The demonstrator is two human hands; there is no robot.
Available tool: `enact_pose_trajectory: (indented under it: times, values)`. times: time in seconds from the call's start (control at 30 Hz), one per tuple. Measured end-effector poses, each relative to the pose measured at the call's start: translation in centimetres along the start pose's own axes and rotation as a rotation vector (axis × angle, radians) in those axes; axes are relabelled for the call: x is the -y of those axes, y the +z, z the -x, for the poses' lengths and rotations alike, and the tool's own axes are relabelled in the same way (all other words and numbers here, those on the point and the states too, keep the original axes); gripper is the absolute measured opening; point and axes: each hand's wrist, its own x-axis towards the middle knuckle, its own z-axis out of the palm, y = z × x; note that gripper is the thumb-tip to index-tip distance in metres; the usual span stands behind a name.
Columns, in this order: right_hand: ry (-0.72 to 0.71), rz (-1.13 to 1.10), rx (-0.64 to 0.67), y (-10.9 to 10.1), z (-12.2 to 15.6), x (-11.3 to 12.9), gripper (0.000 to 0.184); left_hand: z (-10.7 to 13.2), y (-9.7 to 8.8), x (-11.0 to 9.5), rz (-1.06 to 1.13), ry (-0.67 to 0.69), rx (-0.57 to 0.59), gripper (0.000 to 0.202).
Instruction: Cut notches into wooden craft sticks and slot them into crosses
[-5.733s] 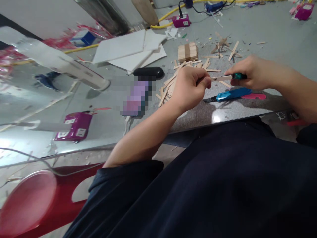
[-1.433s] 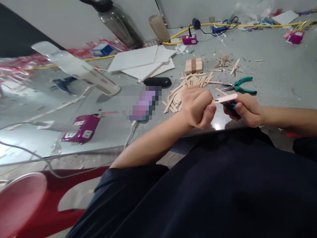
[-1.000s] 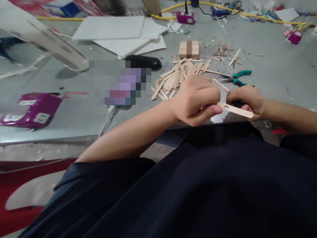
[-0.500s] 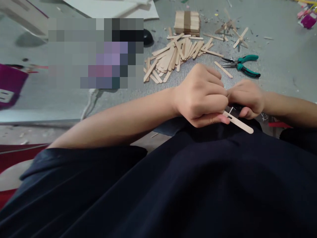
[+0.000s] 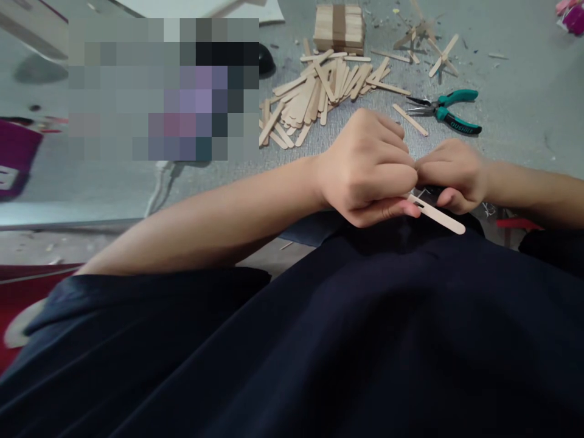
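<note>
1. Two bare hands, close together near the tabletop (image 5: 524,109) edge, above the dark clothing (image 5: 387,328).
2. Left hand (image 5: 369,170): back turned up, fingers curled into a fist, thumb stretched underneath toward the right; forearm enters from lower left. Grip clamped on one wooden stick (image 5: 442,219).
3. Right hand (image 5: 456,170): fingers folded, thumb bent below; forearm comes in from the right. Grip closed around a dark tool (image 5: 432,193), mostly hidden, with a thin bright edge showing. The hands meet in view; whether they touch cannot be told.
4. Wooden stick, held: pale, flat, round-ended, slanting down to the right from the left thumb; small dark slot near that thumb; other end covered by the fist.
5. Pliers (image 5: 441,112), teal and black handles spread, lying beyond the right hand; single loose stick (image 5: 410,120) just beside the tips.
6. Pile of loose sticks (image 5: 314,97), heaped beyond the left hand; banded stack (image 5: 338,30) behind it.
7. Crossed sticks (image 5: 443,56), behind the pliers.
</note>
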Motion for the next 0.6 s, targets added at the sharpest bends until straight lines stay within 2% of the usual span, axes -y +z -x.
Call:
enact_pose_trajectory:
  times: [0.03,0.07,0.13,0.2,0.3,0.43,0.6]
  values:
    - [-0.007,0.002,-0.007,0.0,0.0,0.0,0.089,0.2,0.0,0.6,0.017,-0.059,-0.104,0.068]
    - [-0.02,0.016,-0.013,0.0,0.1,0.0,0.088,0.4,0.0,1.3,0.006,-0.08,-0.137,0.069]
    - [-0.058,0.078,-0.016,0.1,0.3,-0.1,0.088,0.9,0.2,2.2,-0.083,-0.001,-0.028,0.073]
    - [-0.117,0.154,-0.017,0.2,0.5,-0.3,0.085,1.1,0.3,2.2,-0.223,0.135,0.089,0.079]
    - [-0.227,0.217,-0.088,0.3,0.8,-0.5,0.075,1.2,0.3,0.8,-0.45,0.26,0.159,0.084]
    - [-0.258,0.239,-0.138,0.1,0.8,0.1,0.069,0.9,-0.4,-1.7,-0.654,0.306,0.277,0.079]
    - [-0.308,0.293,-0.143,-0.8,0.6,1.1,0.064,0.5,-0.9,-3.0,-0.657,0.535,0.185,0.065]
